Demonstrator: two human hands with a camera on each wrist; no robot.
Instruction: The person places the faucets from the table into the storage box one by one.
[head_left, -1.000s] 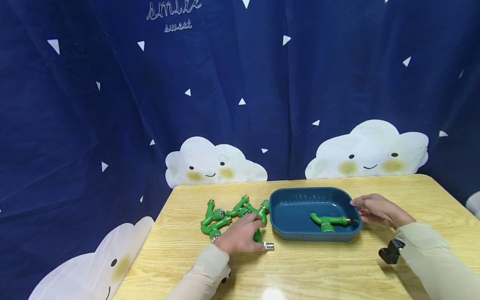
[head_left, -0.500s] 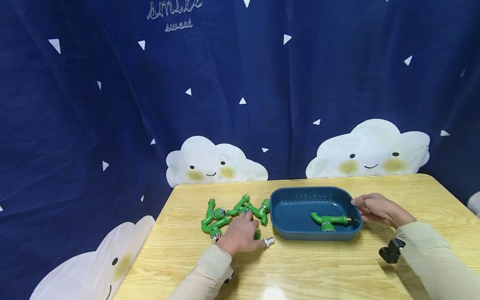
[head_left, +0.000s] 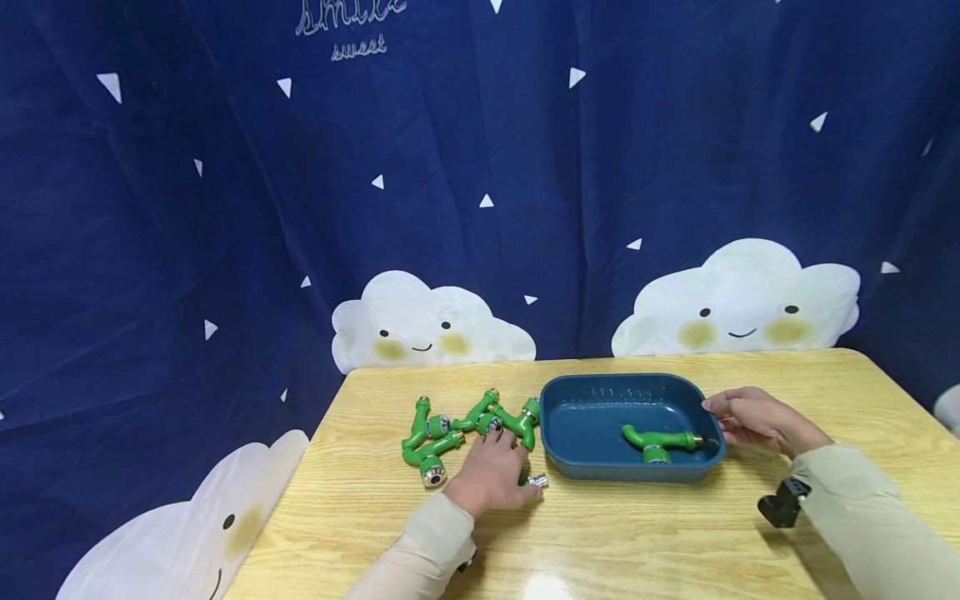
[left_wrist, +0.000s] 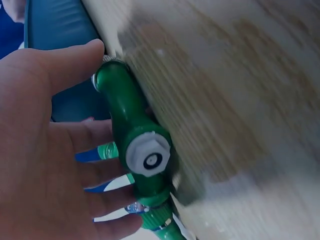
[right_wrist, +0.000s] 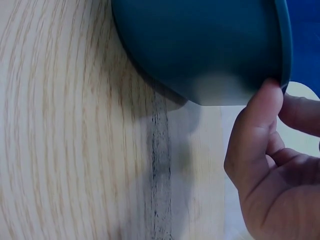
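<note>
- Below your left hand [head_left: 491,475] and right hand [head_left: 761,421] spreads the wooden table [head_left: 615,537].
- Left of your right hand, which pinches it at the rim, sits the blue basin [head_left: 630,472].
- Alongside your left hand's loosely extended fingers lies a green tap [left_wrist: 127,100]; I can't tell whether they touch.
- Beyond that hand lie other taps [head_left: 472,419].

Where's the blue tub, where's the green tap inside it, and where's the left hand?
Blue tub [head_left: 592,427]: head view, on its bare inside floor.
Green tap [head_left: 663,439]: head view, on its pipe.
Left hand [head_left: 491,473]: head view, on the back of the hand.
</note>
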